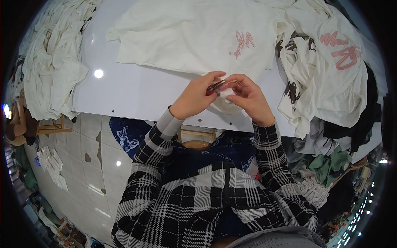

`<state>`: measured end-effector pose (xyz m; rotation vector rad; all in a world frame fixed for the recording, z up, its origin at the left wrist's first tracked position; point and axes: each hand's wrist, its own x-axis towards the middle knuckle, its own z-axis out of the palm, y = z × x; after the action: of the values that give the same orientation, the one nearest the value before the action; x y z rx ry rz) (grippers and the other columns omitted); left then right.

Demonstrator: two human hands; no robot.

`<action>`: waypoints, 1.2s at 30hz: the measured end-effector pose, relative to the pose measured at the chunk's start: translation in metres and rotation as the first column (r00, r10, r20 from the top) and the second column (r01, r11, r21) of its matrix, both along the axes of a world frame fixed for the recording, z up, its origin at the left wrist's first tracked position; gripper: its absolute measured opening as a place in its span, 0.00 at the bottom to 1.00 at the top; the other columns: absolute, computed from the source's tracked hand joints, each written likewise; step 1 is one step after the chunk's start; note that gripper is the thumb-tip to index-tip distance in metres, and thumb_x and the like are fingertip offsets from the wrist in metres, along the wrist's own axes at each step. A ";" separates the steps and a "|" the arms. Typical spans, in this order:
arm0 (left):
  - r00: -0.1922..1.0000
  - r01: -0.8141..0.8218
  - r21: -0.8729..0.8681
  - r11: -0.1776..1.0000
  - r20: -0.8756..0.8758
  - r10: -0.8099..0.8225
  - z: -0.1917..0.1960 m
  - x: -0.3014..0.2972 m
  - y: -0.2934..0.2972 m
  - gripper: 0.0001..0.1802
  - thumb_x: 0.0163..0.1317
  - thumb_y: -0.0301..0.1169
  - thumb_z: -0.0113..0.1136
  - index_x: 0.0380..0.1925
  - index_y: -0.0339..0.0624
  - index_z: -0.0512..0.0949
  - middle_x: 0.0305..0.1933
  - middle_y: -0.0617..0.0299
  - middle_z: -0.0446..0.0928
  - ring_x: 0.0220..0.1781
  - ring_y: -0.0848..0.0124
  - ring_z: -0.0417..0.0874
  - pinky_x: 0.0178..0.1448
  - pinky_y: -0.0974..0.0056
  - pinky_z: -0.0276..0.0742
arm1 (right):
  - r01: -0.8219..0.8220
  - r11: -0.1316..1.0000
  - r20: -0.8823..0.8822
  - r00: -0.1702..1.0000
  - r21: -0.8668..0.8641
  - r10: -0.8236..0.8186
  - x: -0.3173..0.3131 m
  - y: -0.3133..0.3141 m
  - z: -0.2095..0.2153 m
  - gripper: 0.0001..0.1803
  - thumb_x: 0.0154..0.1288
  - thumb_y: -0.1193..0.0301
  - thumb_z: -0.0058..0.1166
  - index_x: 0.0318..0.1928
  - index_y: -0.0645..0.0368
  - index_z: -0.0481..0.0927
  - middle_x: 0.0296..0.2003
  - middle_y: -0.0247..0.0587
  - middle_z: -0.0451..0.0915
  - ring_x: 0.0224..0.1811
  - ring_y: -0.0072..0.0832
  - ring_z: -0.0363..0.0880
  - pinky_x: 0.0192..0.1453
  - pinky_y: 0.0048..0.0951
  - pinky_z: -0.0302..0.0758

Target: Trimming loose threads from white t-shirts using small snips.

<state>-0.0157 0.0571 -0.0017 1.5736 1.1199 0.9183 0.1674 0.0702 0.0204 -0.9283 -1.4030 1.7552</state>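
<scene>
Both my hands meet in front of me, over the near edge of the white table. My left hand (pixel 194 96) is closed around a small dark reddish-brown object (pixel 215 87) with a shiny edge; its kind is hard to make out. A bunched bit of white cloth (pixel 227 94) is pinched in my right hand (pixel 250 98), close to the fingers of the left. This cloth appears to belong to the white garment (pixel 173 37) with pink lettering, which lies spread across the table beyond my hands. Part of it hangs below them at the table edge.
White garments are heaped at the left (pixel 53 70). At the right lies a pile of white garments (pixel 326 82) with pink and dark brown prints, above grey and green cloth (pixel 326 167). A wooden stool (pixel 53 125) stands beneath the table's left end. White cloth (pixel 52 167) lies on the tiled floor.
</scene>
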 end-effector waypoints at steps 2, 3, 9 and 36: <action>0.999 -0.029 -0.030 0.999 0.041 0.030 -0.005 0.000 0.004 0.23 0.51 0.18 0.51 0.50 0.40 0.70 0.38 0.59 0.76 0.36 0.74 0.76 0.41 0.72 0.71 | 0.046 0.998 -0.007 0.999 0.037 -0.046 0.010 -0.007 0.007 0.16 0.56 0.83 0.50 0.47 0.60 0.72 0.35 0.35 0.78 0.43 0.20 0.74 0.49 0.19 0.68; 0.995 -0.058 -0.063 0.996 0.077 0.063 -0.006 0.000 0.005 0.21 0.50 0.18 0.51 0.47 0.40 0.72 0.37 0.61 0.76 0.35 0.76 0.75 0.40 0.74 0.71 | -0.028 0.993 0.206 0.979 0.118 0.003 0.022 -0.009 0.012 0.12 0.56 0.81 0.52 0.43 0.59 0.75 0.35 0.33 0.79 0.43 0.21 0.75 0.50 0.21 0.68; 0.979 -0.110 -0.083 0.990 0.161 0.122 -0.009 -0.006 0.002 0.17 0.49 0.16 0.52 0.41 0.38 0.74 0.32 0.72 0.72 0.25 0.85 0.61 0.32 0.80 0.61 | -0.809 0.453 0.384 0.580 0.375 0.718 0.075 -0.035 0.073 0.07 0.48 0.72 0.62 0.31 0.52 0.82 0.38 0.30 0.80 0.48 0.29 0.74 0.59 0.38 0.62; 0.894 -0.400 -0.122 0.908 0.165 0.416 -0.014 -0.029 0.018 0.16 0.54 0.25 0.59 0.44 0.33 0.74 0.29 0.66 0.75 0.29 0.80 0.72 0.36 0.75 0.70 | -0.198 0.980 0.342 0.923 0.030 0.176 -0.039 0.025 -0.008 0.14 0.56 0.83 0.47 0.42 0.63 0.81 0.34 0.30 0.74 0.37 0.19 0.69 0.42 0.19 0.66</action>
<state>-0.0450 0.0748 -0.0162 1.1700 1.3612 1.2513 0.1286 0.0950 0.0129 -1.1329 -1.8097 1.7318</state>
